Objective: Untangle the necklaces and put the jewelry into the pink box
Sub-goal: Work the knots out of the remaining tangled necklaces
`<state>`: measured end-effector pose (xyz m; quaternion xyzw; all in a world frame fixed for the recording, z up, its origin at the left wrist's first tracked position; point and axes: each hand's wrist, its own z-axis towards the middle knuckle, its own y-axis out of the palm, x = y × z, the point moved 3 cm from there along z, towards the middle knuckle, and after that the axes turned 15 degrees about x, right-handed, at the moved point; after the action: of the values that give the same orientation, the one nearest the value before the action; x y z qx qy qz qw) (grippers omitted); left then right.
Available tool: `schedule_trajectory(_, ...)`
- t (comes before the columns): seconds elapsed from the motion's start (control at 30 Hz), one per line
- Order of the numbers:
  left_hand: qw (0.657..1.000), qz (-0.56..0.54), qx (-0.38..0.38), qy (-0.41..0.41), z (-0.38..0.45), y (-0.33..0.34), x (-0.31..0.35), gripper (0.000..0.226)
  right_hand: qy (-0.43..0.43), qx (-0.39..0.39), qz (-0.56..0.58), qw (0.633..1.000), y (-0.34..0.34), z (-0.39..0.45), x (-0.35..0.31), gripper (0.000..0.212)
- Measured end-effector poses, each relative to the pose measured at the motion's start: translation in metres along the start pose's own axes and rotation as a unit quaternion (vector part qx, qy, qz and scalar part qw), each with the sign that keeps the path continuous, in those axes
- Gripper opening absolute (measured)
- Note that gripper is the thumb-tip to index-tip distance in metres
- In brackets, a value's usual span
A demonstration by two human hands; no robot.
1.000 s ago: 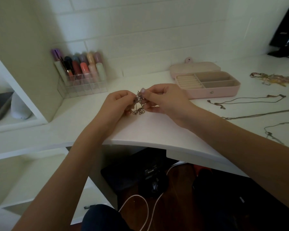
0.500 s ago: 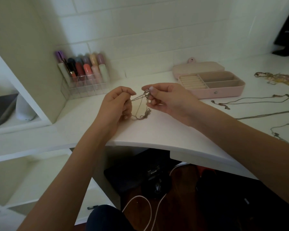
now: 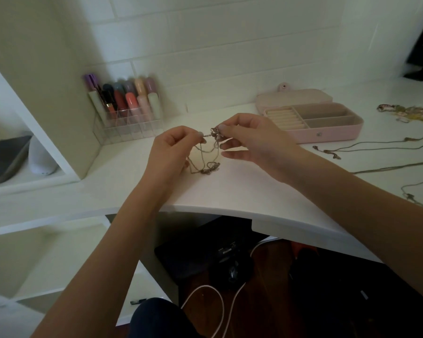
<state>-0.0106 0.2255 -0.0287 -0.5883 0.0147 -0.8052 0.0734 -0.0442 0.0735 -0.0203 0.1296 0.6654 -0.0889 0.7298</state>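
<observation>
Two hands held the tangled necklaces just above the desk, left of the pink box. Left hand pinched a strand; right hand pinched the knot. Untangling was the step in hand. Next move likely required drawing one strand free gently.

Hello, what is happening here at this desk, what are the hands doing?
A person is untangling necklaces over a white desk. The left hand and the right hand each pinch part of a tangled silver chain, whose loops hang between them. The pink jewelry box lies open behind the right hand, and its compartments look empty. Other necklaces lie on the desk to the right.
</observation>
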Motion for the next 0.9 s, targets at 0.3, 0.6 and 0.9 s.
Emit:
schedule_trajectory(0.3, 0.996, -0.082, -0.015, -0.028, 0.0055, 0.0011, -0.0057, 0.037, 0.032, -0.003, 0.033, 0.999, 0.0008, 0.0002, 0.0007, 0.016)
schedule_trajectory(0.6, 0.972, -0.18, -0.079, -0.126, 0.0007, 0.0045, 0.0002, 0.029, 0.02, -0.014, 0.02, 1.0, -0.0002, -0.0024, 0.0004, 0.016)
schedule_trajectory(0.9, 0.995, -0.054, -0.08, -0.022, -0.0004, 0.0025, -0.0028, 0.004, -0.006, -0.008, -0.018, 1.0, -0.0017, -0.0026, -0.0005, 0.007)
